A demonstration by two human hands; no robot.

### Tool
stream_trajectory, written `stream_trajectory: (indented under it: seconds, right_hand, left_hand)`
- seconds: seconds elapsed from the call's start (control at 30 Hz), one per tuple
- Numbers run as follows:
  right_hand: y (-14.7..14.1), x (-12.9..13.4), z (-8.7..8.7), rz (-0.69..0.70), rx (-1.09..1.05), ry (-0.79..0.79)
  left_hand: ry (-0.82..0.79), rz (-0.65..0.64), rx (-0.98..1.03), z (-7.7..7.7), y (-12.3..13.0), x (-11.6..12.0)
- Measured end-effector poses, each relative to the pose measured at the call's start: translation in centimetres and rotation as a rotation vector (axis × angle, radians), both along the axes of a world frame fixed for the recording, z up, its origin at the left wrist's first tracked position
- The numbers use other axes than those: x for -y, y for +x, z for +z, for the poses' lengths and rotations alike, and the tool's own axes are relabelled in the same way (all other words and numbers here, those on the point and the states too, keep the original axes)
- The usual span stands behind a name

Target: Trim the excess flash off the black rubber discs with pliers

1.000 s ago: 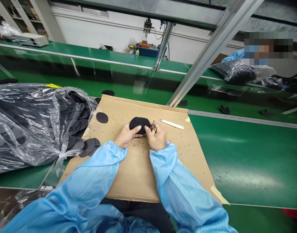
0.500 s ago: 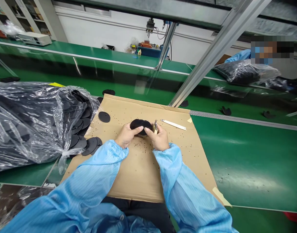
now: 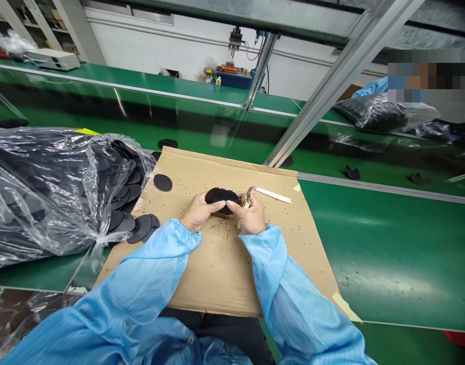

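Note:
Above the cardboard sheet [image 3: 217,274], my left hand [image 3: 197,213] grips black discs [image 3: 220,197] at their left side, thumb on top. My right hand [image 3: 252,215] pinches the right side of the same discs. A small tool [image 3: 247,197] with a metal tip and pale handle is also held in my right hand. Small black specks lie on the cardboard around the hands. A white strip-like tool [image 3: 273,195] rests just beyond my right hand. One loose black disc [image 3: 163,182] lies at the cardboard's upper left.
A clear plastic bag [image 3: 45,197] of black discs fills the left side, with discs [image 3: 143,228] spilling onto the cardboard. A metal post [image 3: 331,86] rises behind the cardboard. Black pieces [image 3: 353,173] lie on the green belt. A person's blue sleeve [image 3: 371,87] shows at upper right.
The tool in my right hand has tilted to the right. The held discs have shifted slightly right and look more fanned apart. Black pieces on the green belt have moved slightly left.

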State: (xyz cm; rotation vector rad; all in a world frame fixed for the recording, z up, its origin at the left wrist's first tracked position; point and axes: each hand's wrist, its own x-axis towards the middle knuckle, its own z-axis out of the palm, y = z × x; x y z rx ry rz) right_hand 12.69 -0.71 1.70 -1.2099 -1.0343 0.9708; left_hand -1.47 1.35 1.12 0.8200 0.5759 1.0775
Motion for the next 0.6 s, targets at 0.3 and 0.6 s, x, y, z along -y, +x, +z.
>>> stream_trajectory:
  seconds: [0.3, 0.6]
  right_hand:
    - [-0.7, 1.2, -0.3, 0.111, 0.408, 0.317]
    - [-0.7, 1.3, -0.2, 0.005, 0.696, 0.546]
  left_hand:
    - [-0.367, -0.059, 0.117, 0.0, -0.6, -0.7]
    - [-0.406, -0.254, 0.120, -0.5, -0.7, -0.5]
